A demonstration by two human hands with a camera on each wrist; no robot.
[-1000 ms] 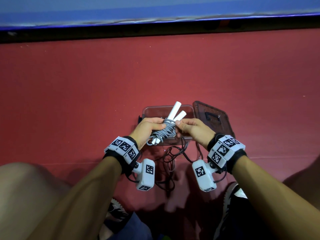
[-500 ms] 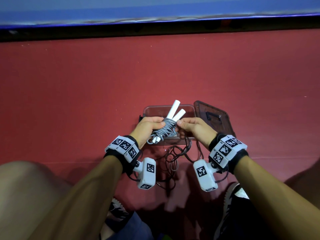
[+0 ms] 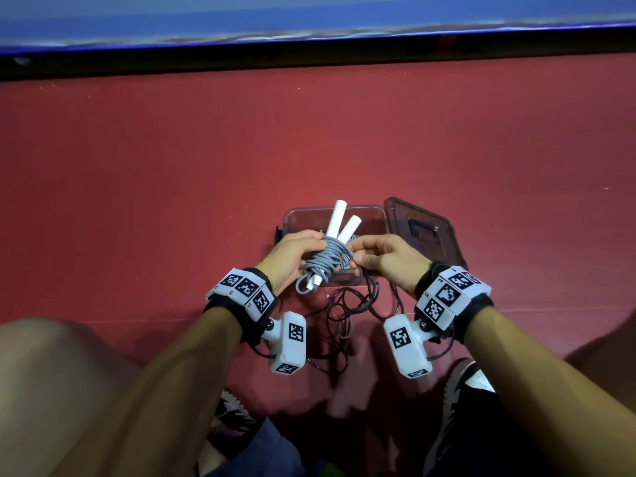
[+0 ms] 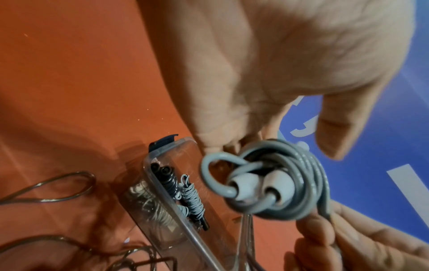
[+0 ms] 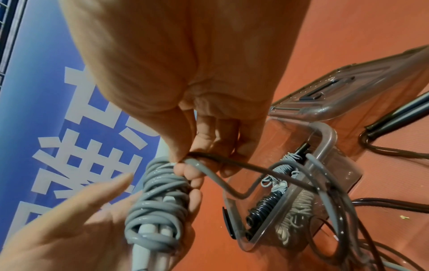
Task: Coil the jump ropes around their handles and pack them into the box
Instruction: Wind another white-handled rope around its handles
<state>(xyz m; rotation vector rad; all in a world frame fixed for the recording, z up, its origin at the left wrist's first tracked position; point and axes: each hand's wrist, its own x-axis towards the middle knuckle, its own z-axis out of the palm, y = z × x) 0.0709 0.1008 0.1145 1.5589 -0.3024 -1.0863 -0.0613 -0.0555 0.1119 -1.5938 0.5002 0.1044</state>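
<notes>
Red floor; right-wrist view alone shows black handles (image 5: 401,113).

Perhaps five jump ropes (image 3: 325,259), one box (image 3: 299,215), one lid (image 3: 423,228).

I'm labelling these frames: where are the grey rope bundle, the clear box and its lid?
grey rope bundle (image 3: 327,259): head view, on the wound coils.
clear box (image 3: 370,215): head view, on its far rim.
lid (image 3: 425,228): head view, on its handle recess.
</notes>
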